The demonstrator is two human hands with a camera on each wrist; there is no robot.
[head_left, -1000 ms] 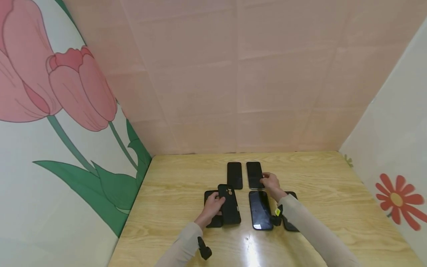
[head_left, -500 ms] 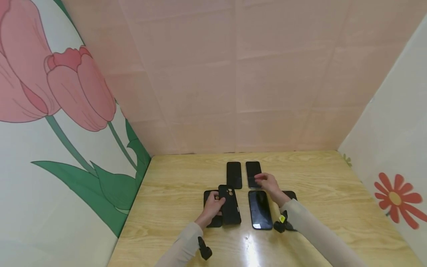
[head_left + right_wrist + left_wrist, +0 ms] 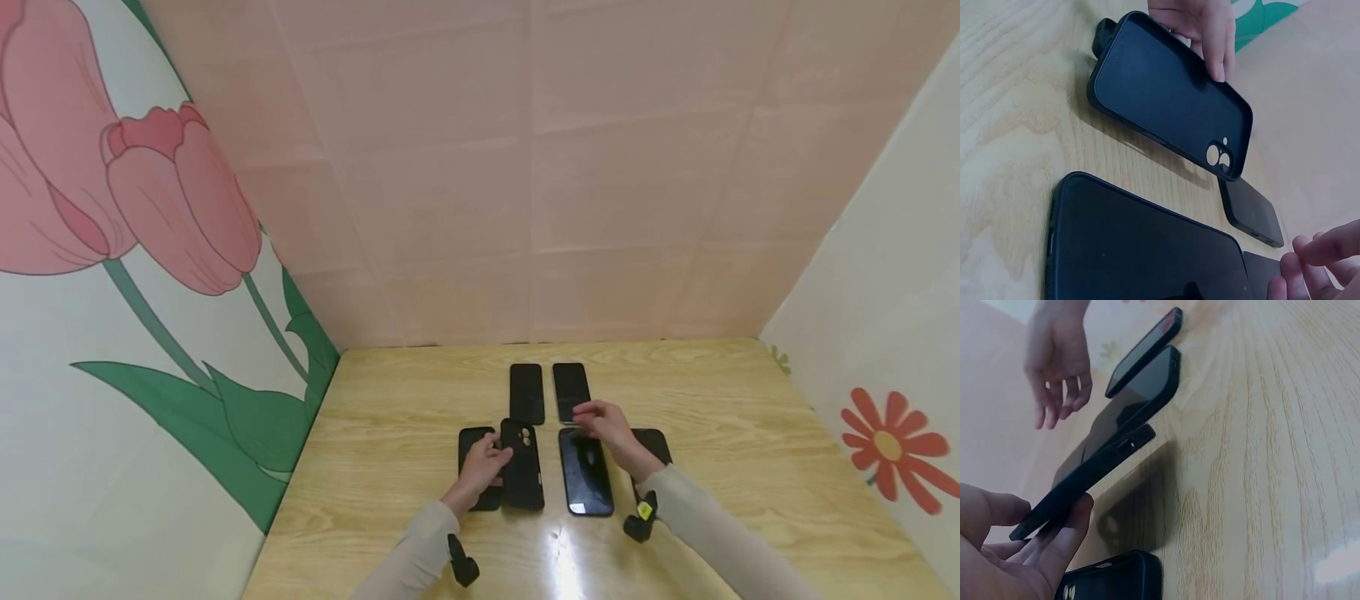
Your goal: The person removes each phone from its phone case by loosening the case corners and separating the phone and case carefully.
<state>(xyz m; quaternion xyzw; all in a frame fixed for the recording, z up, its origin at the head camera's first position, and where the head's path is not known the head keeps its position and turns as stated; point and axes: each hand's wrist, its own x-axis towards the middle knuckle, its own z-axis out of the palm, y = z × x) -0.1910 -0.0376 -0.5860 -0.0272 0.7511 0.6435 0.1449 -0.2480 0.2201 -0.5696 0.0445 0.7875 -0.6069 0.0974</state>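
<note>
Tulip wall, wooden counter: empty case up, phones lying by

Pale wood (image 3: 397, 467) below, tulips (image 3: 165, 192) on the wall at left, and we run left to right. First up, one black case lying on the counter (image 3: 1116, 581), half hidden from above by the left hand (image 3: 480, 468). That hand's grip is closed in a pinch, thumb one side, fingers the other, on the held case (image 3: 1169, 94). It's off the counter, tilted, just beside its neighbour. My read: the lift is done, the setting-down is left, and nothing sits inside.

And what a look at it! Matte black, hollow, raised rim, round camera holes, hollow face turned to the right.

On to the back pair: left phone (image 3: 527, 393), right phone (image 3: 572, 385), both flat and dark. In front, a glossy phone (image 3: 583, 475), untouched. Above its top end hovers the right hand (image 3: 613, 433), fingers loosely bent, grip holding nothing. Last, partly covered by the right arm, one more phone (image 3: 651, 442), near the red-flower wall (image 3: 891, 448).
</note>
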